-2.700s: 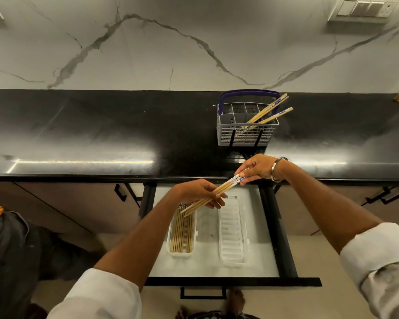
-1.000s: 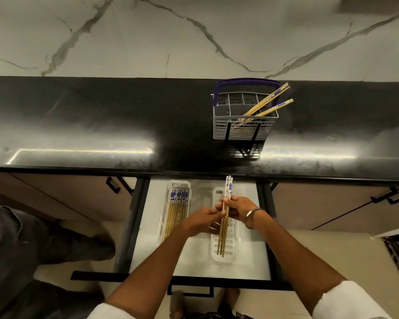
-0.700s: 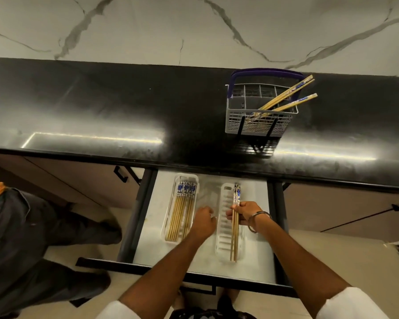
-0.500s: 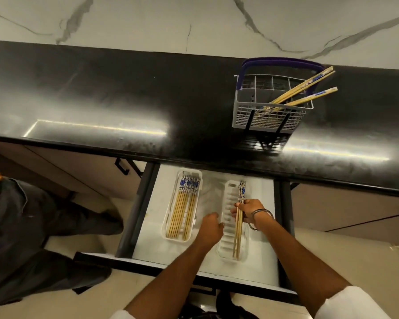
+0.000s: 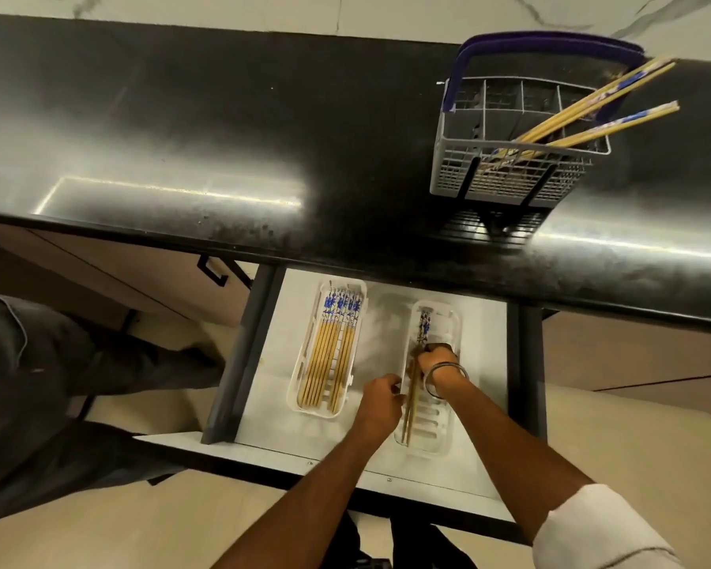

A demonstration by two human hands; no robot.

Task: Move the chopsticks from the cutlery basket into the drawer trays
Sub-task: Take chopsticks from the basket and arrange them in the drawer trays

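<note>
Two chopsticks [image 5: 410,398] lie in right tray [image 5: 448,322], long axis 12–6 o'clock, blue ends at 12. Right hand [image 5: 438,357] fingers grip them; left hand [image 5: 380,398] fingers curled at tray edge, grip unclear. Basket [image 5: 510,174] on bench [image 5: 222,137], 1 o'clock.

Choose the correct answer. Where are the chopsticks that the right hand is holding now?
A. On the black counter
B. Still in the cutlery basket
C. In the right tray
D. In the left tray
C: the right hand grips a pair of chopsticks lying lengthwise inside the right tray, apart from the fuller left tray.
</note>
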